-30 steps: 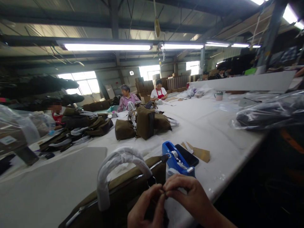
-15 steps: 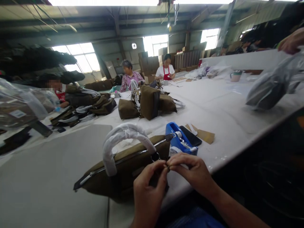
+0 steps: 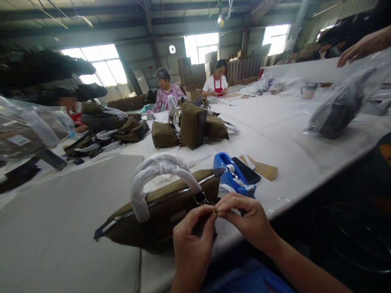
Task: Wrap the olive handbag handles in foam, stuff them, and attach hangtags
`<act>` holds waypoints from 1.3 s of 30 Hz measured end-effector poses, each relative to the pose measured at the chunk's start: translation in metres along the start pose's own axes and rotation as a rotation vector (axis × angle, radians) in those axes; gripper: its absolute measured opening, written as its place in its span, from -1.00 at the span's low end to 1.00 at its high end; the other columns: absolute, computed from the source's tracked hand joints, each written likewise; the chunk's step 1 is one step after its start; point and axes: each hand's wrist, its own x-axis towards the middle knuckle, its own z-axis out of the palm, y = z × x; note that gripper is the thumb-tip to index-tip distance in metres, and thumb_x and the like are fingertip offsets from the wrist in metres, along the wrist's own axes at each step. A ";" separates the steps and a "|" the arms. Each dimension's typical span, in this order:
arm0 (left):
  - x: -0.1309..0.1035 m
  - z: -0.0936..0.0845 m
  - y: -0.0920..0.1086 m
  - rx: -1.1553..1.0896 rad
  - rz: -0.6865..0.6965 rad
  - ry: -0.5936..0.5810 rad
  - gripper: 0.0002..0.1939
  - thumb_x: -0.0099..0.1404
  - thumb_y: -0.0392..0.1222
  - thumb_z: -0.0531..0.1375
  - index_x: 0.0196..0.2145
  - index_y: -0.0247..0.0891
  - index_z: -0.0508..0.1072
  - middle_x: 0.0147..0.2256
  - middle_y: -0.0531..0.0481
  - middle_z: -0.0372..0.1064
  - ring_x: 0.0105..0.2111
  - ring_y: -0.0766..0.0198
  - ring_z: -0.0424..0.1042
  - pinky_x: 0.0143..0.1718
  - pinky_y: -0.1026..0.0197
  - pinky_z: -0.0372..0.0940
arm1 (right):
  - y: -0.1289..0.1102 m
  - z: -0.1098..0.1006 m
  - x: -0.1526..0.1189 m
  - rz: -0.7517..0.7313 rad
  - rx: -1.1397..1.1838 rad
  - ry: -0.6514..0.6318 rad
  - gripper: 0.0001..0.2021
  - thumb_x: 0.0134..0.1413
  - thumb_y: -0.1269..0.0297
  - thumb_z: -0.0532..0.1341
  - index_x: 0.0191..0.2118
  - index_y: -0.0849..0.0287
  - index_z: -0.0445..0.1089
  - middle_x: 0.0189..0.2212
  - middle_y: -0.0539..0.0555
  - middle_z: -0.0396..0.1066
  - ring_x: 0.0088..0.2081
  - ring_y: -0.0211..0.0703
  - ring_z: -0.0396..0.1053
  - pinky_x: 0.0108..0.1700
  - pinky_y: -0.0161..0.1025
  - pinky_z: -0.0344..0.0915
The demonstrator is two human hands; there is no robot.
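Blue cloth (image 3: 250,280) is seen nearest. Just beyond it, a tiny piece (image 3: 216,212), too small to identify, is pinched by the fingers of left hand (image 3: 193,240) and right hand (image 3: 252,219) together. Fine handwork seems to be in hand; next, a steady pinch would be called for. Behind, an olive bag (image 3: 165,228) is supported on the desk (image 3: 293,158), the tape dispenser (image 3: 224,165) set beside it, more bags (image 3: 193,126) heaped farther off.

No text is legible. White label (image 3: 19,140) on the plastic-wrapped package (image 3: 15,152), far left of the left grip (image 3: 193,244): too small to read. Plate (image 3: 179,215) on the bag (image 3: 163,226), just beside that grip: unreadable. Wall dial (image 3: 172,49), far beyond: blurred.
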 end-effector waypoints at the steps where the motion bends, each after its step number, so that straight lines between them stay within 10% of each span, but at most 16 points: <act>1: -0.002 0.001 -0.001 0.005 -0.001 0.010 -0.85 0.28 -0.34 0.33 -0.25 -0.10 0.61 -0.32 0.16 0.62 -0.32 0.36 0.60 -0.21 0.44 0.44 | 0.000 0.001 0.000 -0.002 0.002 0.001 -0.94 0.09 0.38 0.44 -0.37 0.08 0.62 -0.37 0.02 0.61 -0.31 -0.19 0.58 -0.21 -0.32 0.53; 11: -0.021 -0.007 -0.019 0.397 0.195 0.262 -0.70 0.40 -0.11 0.28 0.05 -0.19 0.45 -0.08 -0.08 0.52 -0.10 0.18 0.53 -0.08 0.21 0.44 | 0.021 -0.007 -0.015 -0.061 -0.333 0.154 -0.85 0.25 0.27 0.34 -0.07 0.00 0.56 -0.07 0.05 0.57 0.01 -0.08 0.51 0.17 -0.12 0.42; 18: -0.022 0.011 -0.017 0.833 0.207 0.171 -0.41 0.38 -0.10 0.27 0.29 -0.27 0.26 -0.06 -0.23 0.53 -0.11 -0.07 0.52 -0.06 -0.06 0.43 | 0.037 0.005 -0.028 0.208 -0.172 0.071 -0.72 0.20 0.18 0.34 -0.02 0.07 0.39 -0.15 0.06 0.52 -0.16 -0.11 0.55 -0.05 -0.17 0.52; 25: -0.023 -0.004 -0.005 0.469 -0.129 0.103 -0.35 0.33 -0.19 0.25 0.33 -0.08 0.23 -0.18 0.02 0.60 -0.27 0.11 0.62 -0.18 0.07 0.51 | 0.028 -0.006 -0.016 0.455 0.030 -0.108 -0.70 0.12 0.06 0.37 -0.14 0.16 0.49 -0.26 0.10 0.56 -0.23 -0.06 0.54 -0.15 -0.15 0.47; 32: -0.036 -0.002 -0.011 -0.172 -0.504 0.034 -0.47 0.32 0.15 0.27 0.08 -0.28 0.50 -0.01 -0.21 0.57 -0.09 0.01 0.61 -0.05 0.09 0.53 | 0.020 -0.006 -0.012 0.753 0.495 -0.072 -0.59 -0.10 0.06 0.51 -0.20 0.19 0.47 -0.35 -0.01 0.52 -0.39 -0.29 0.43 -0.43 -0.40 0.32; 39: -0.042 0.009 -0.017 -0.355 -0.585 0.056 -0.34 0.25 0.30 0.29 0.08 -0.29 0.56 0.06 -0.26 0.54 0.09 -0.10 0.51 0.14 -0.03 0.43 | 0.017 0.006 -0.029 0.457 0.161 -0.124 -0.75 0.17 0.11 0.36 -0.13 0.15 0.57 -0.25 0.11 0.59 -0.25 -0.10 0.54 -0.16 -0.16 0.49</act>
